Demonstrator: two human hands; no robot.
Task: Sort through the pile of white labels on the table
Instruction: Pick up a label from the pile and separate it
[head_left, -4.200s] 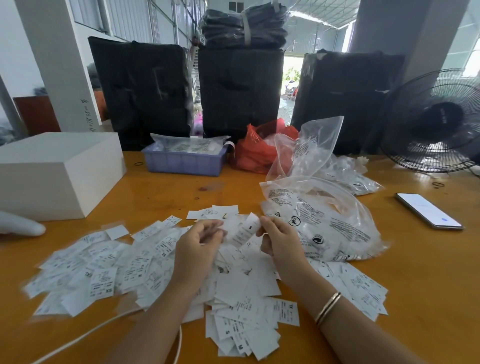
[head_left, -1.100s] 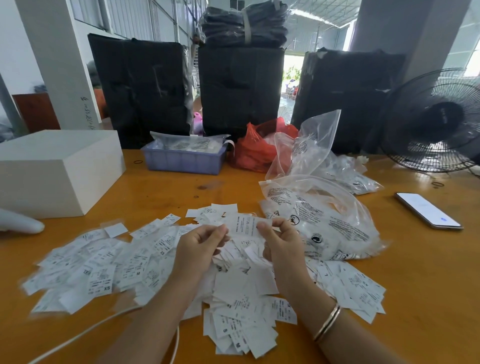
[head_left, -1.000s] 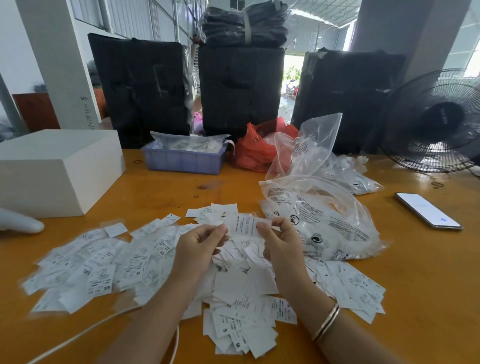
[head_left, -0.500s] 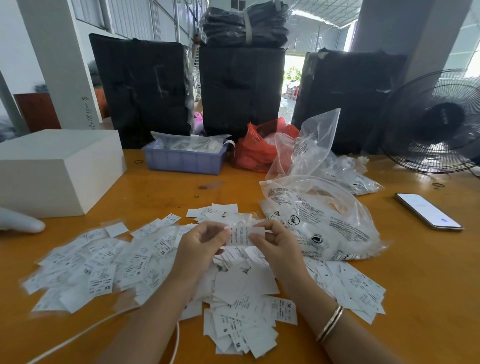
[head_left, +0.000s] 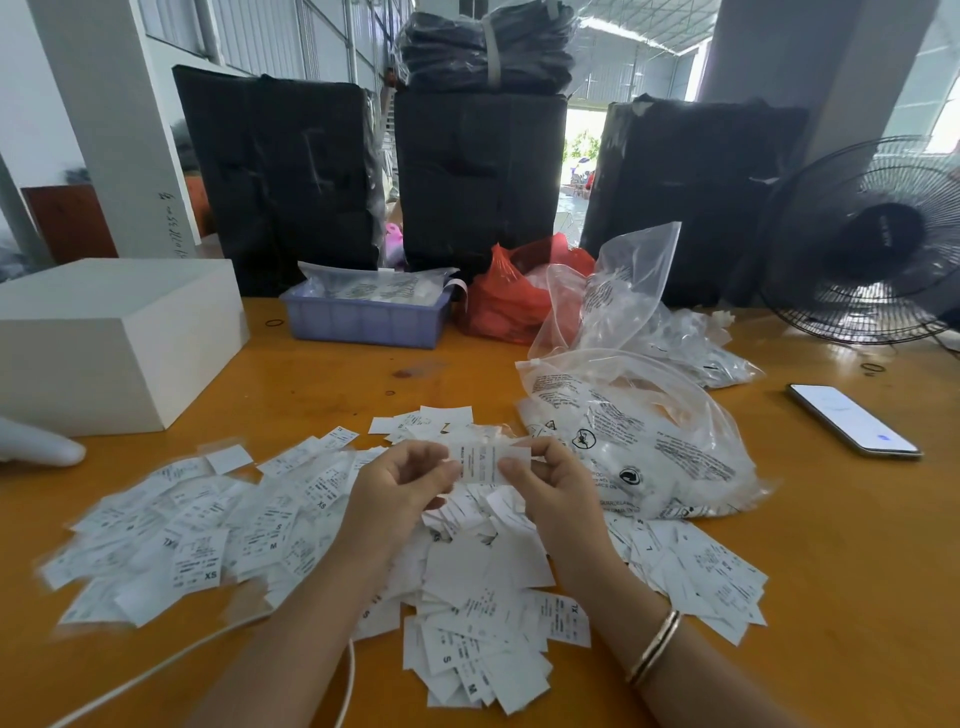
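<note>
1. Labels (head_left: 322, 525) lie in a wide, loose pile on the wooden table (head_left: 831, 571), in front of you and to both sides.
2. Your left hand (head_left: 400, 488) and right hand (head_left: 550, 483) pinch one label (head_left: 480, 462) between thumb and fingers, one at each end, above the pile.
3. They look thin, very light and soft, so they probably slide and stick together; take each one at its edge with your fingertips.
4. A fan (head_left: 872, 244) stands at the far right; its air may scatter them.
5. A clear plastic bag (head_left: 639, 441) touches the pile on the right, and a white cable (head_left: 166, 665) runs under its near edge.
6. A phone (head_left: 852, 421) and a white box (head_left: 109, 338) stand well apart.
</note>
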